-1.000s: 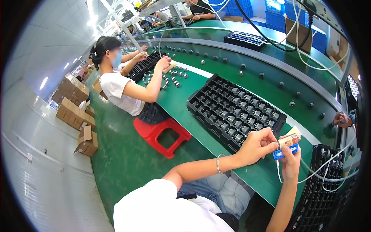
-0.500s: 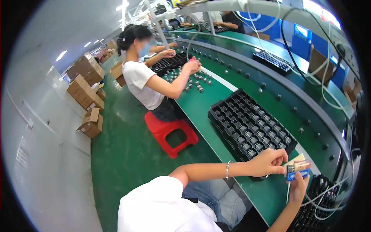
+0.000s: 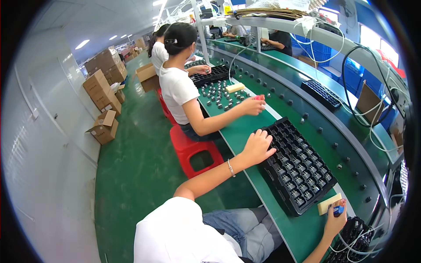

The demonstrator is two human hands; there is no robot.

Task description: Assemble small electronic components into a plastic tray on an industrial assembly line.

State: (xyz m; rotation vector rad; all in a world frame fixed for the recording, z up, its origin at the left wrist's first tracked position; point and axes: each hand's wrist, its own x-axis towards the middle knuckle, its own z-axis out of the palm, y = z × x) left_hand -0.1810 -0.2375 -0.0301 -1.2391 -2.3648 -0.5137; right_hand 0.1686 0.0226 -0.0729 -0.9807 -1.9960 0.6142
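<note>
My left hand (image 3: 258,148) is at the far left corner of a black partitioned tray (image 3: 280,186). Its fingers bend down over the cells, and the thumb lies toward the tray's middle. Whatever is under the fingertips is hidden. Small metal parts (image 3: 302,166) fill many of the tray's cells. Close to the tray's near end, my right hand (image 3: 335,221) is closed around a small blue handheld tool (image 3: 338,211) with a copper-coloured end. Directly beside that tool, a pale yellow block (image 3: 325,205) lies on the green bench (image 3: 274,210).
Ahead on the left, a co-worker (image 3: 177,87) sits on a red stool (image 3: 193,147), with one arm reaching toward my tray. Loose metal parts (image 3: 217,94) lie before them. A conveyor (image 3: 285,101) runs along the right. Dark trays and cables (image 3: 357,239) crowd the lower right.
My left hand has moved away from the tool to the tray's far left corner. The tool is lower, beside the yellow block. The co-worker's arm reaches nearer, and the view has shifted.
</note>
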